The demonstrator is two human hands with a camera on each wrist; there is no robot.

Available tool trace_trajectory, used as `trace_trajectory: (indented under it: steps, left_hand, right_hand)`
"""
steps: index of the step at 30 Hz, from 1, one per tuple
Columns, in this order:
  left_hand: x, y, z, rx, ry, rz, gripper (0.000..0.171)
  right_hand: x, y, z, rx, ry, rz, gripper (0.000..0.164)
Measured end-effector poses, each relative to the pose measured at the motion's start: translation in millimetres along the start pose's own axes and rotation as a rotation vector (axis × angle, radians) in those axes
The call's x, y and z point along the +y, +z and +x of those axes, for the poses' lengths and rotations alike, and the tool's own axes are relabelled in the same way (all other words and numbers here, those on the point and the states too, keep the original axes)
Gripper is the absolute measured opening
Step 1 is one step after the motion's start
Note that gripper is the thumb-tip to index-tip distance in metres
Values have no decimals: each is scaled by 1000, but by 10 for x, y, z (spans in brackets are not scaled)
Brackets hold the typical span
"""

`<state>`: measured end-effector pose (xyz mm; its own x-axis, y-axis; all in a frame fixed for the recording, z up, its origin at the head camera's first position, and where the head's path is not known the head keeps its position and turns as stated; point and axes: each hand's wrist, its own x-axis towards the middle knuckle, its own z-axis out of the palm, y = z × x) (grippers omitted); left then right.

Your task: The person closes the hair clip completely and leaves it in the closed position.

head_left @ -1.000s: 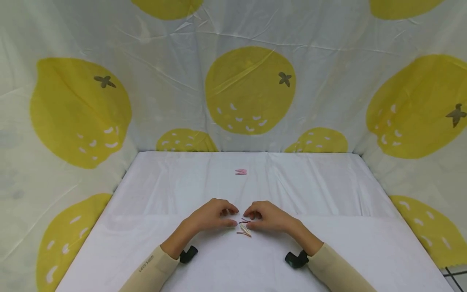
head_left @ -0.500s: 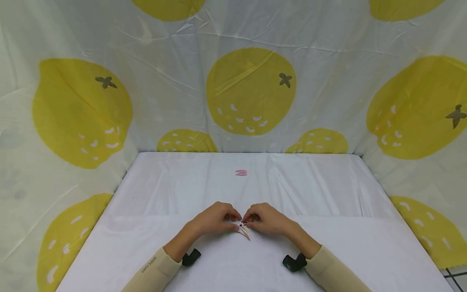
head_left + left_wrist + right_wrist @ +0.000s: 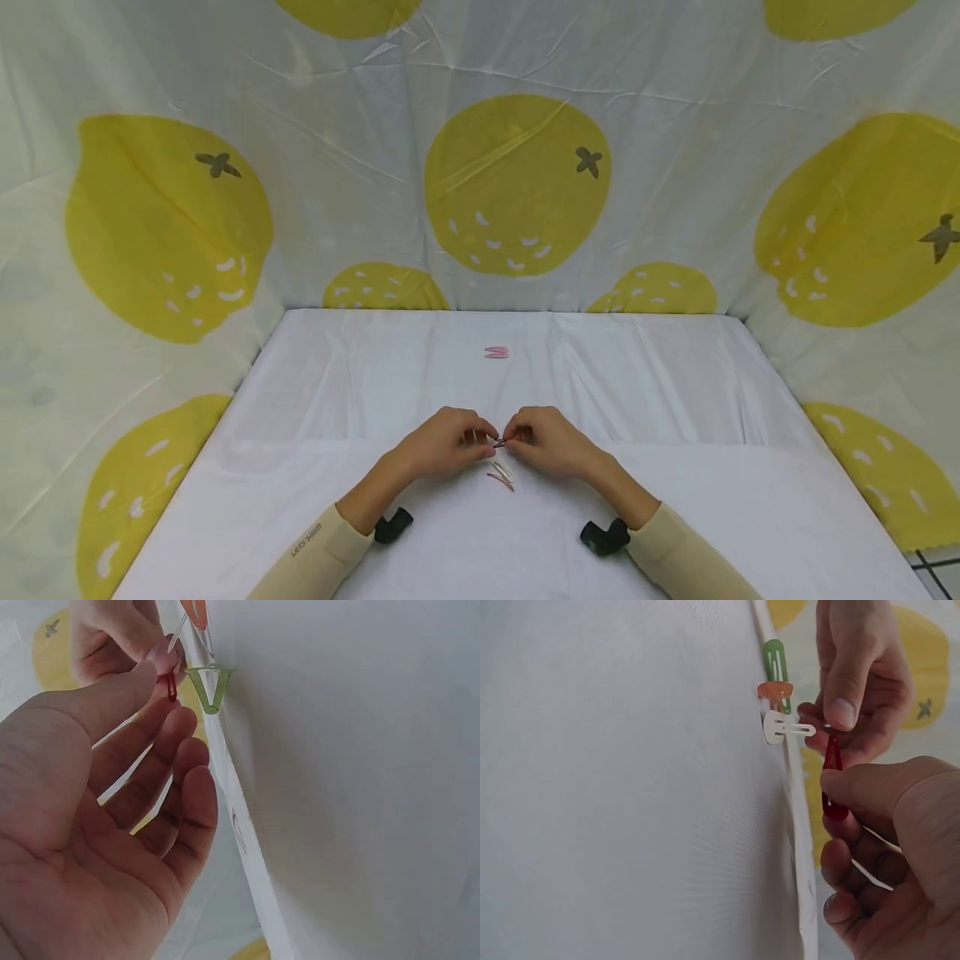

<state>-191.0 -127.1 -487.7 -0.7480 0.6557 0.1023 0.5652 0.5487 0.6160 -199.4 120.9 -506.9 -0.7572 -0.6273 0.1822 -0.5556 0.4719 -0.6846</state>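
A dark red snap hair clip (image 3: 835, 780) is between the two hands, raised above the cloth. My right hand (image 3: 551, 437) pinches its wide end between thumb and fingers. The thumb and forefinger of my left hand (image 3: 448, 442) close around the narrow end, and its other fingers are loosely bent. Just in front of the hands lie a white hair clip (image 3: 776, 727), an orange hair clip (image 3: 775, 691) and a green hair clip (image 3: 777, 664), close together on the table.
Pink hair clips (image 3: 496, 352) lie farther back on the white-covered table (image 3: 637, 383). A hanging cloth (image 3: 337, 167) printed with yellow lemons stands around the back and sides. Each wrist carries a small black camera (image 3: 393, 526).
Both hands first came together over the clips, fingers closing on the red clip. They then lifted it slightly away from the body, leaving the other clips on the table.
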Motion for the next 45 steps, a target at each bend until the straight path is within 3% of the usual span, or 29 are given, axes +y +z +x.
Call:
trace_trajectory:
  steps: [11,20,37,45]
  left_hand:
    - [37,-6,56,97,42,0,18]
    - [56,-27,106,150,29,13,19]
    - [42,-152,229,332,1,-4,19]
    - [28,-229,336,390,23,-7,20]
  right_hand:
    - [-13,-30,42,102,-61,-8,9]
    - [-25,-70,69,160,-79,-21,4]
    - [35,-226,255,299,-12,2,6]
    - [2,-339,355,343,-8,13,7]
